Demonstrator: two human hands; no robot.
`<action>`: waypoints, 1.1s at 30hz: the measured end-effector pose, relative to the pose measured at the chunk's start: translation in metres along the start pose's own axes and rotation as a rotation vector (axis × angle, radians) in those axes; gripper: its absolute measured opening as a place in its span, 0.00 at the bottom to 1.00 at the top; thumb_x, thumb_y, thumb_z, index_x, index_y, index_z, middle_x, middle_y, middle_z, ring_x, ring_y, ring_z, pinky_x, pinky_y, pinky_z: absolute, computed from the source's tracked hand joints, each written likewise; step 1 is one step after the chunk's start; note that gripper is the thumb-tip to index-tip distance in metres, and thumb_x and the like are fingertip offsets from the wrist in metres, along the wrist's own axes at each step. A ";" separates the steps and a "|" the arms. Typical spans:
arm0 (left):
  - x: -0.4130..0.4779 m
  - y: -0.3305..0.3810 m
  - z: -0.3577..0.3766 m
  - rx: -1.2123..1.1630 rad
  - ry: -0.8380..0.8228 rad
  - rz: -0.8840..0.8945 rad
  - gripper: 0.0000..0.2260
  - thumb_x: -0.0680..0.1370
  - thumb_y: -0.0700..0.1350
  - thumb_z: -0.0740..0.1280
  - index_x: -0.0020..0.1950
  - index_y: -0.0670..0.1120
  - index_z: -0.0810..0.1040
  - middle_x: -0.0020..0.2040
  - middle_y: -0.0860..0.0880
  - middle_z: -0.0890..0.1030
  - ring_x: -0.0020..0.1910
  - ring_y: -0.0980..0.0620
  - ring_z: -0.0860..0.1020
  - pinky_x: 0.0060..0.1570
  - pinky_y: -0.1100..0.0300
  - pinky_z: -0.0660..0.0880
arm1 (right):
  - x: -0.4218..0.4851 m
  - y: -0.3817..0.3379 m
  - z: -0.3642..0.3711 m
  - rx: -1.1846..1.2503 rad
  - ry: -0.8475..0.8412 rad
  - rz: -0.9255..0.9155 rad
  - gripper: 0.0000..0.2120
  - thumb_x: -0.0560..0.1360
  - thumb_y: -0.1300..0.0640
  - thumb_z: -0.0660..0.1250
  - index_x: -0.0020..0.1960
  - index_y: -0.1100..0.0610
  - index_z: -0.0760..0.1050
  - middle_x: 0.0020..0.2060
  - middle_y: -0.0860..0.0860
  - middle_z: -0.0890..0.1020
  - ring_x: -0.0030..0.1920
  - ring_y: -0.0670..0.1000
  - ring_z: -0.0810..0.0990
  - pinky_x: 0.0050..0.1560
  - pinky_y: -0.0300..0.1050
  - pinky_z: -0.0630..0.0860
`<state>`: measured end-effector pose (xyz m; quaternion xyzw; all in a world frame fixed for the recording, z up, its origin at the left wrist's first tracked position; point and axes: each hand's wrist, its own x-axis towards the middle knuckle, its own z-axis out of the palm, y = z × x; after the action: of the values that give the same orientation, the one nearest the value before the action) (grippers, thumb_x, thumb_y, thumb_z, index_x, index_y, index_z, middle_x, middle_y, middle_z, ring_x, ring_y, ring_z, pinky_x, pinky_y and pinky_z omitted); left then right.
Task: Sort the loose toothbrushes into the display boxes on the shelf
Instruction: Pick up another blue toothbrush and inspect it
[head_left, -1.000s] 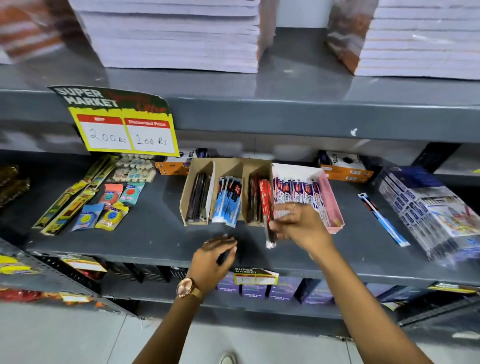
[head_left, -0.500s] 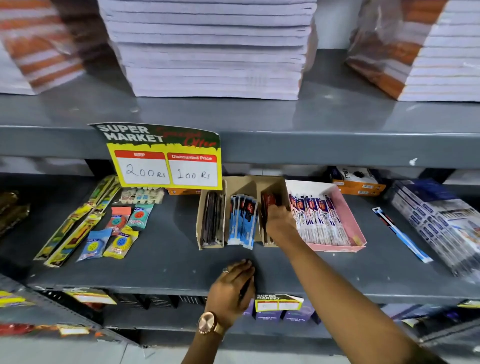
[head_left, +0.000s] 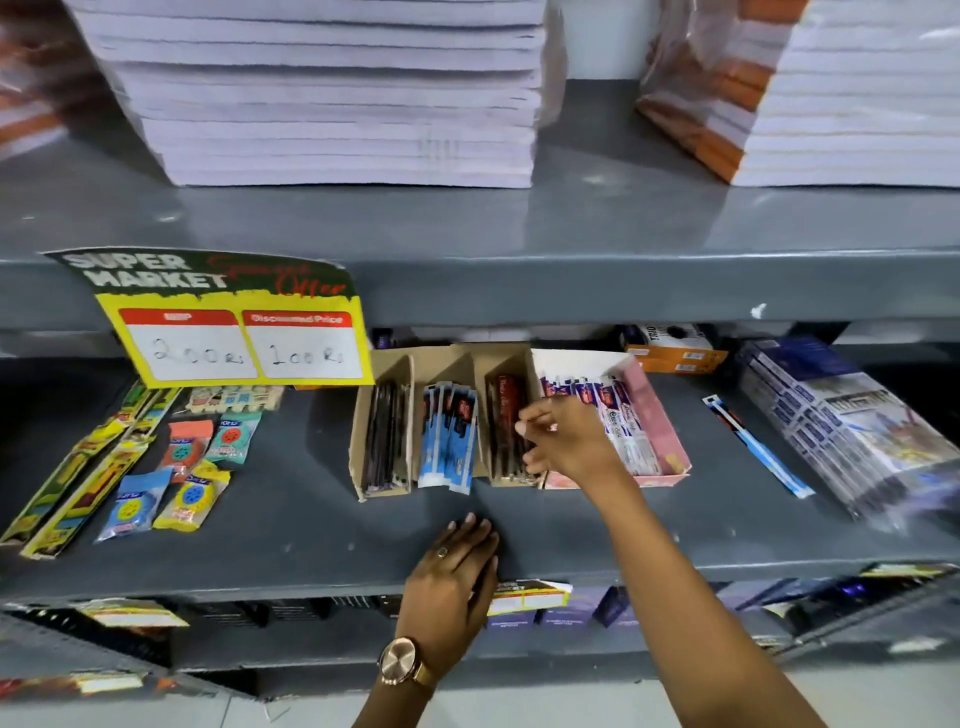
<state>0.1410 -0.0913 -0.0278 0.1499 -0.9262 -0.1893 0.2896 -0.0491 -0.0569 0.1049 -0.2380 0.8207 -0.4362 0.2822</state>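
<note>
Three open cardboard display boxes stand side by side on the grey shelf (head_left: 260, 519): one with dark toothbrush packs (head_left: 384, 441), one with blue packs (head_left: 449, 436), one with red-and-black packs (head_left: 503, 410). To their right a pink box (head_left: 667, 436) holds white-and-purple packs (head_left: 626, 431). My right hand (head_left: 569, 441) is over the red-pack box, fingers spread, fingertips at the packs. My left hand (head_left: 457, 566) lies flat, palm down, on the shelf's front edge; what is under it is hidden. One loose blue toothbrush (head_left: 753, 447) lies to the right of the pink box.
A yellow price sign (head_left: 234, 332) hangs from the upper shelf edge. Long yellow packets (head_left: 78, 467) and small sachets (head_left: 182, 467) lie at the left. Wrapped blue boxes (head_left: 841, 426) sit at the right, an orange box (head_left: 675, 356) at the back, paper stacks (head_left: 337, 104) above.
My right hand carried a red toothbrush pack from the shelf front into the third cardboard box and has loosened its fingers there. My left hand stayed on the shelf's front edge and flattened.
</note>
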 end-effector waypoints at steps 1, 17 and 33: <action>0.002 0.006 0.004 -0.010 -0.005 0.025 0.20 0.81 0.51 0.53 0.56 0.43 0.82 0.58 0.47 0.82 0.63 0.51 0.75 0.66 0.59 0.66 | -0.006 0.007 -0.013 0.056 0.033 -0.023 0.08 0.75 0.67 0.64 0.53 0.65 0.78 0.39 0.58 0.79 0.19 0.45 0.78 0.22 0.39 0.79; 0.076 0.068 0.061 0.087 -0.206 0.159 0.18 0.76 0.52 0.57 0.54 0.48 0.83 0.56 0.51 0.83 0.57 0.53 0.80 0.47 0.59 0.80 | 0.028 0.150 -0.202 -0.621 0.466 0.326 0.17 0.72 0.67 0.64 0.60 0.69 0.73 0.58 0.69 0.78 0.59 0.68 0.77 0.58 0.58 0.75; 0.076 0.060 0.066 -0.096 -0.219 0.000 0.19 0.77 0.55 0.57 0.60 0.49 0.80 0.63 0.52 0.78 0.66 0.57 0.71 0.63 0.57 0.71 | 0.025 0.152 -0.222 0.100 0.161 0.388 0.12 0.67 0.70 0.73 0.46 0.64 0.71 0.34 0.59 0.77 0.31 0.52 0.76 0.35 0.44 0.76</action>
<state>0.0320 -0.0501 -0.0155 0.1145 -0.9422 -0.2486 0.1934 -0.2384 0.1335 0.0711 -0.0256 0.8483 -0.4317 0.3057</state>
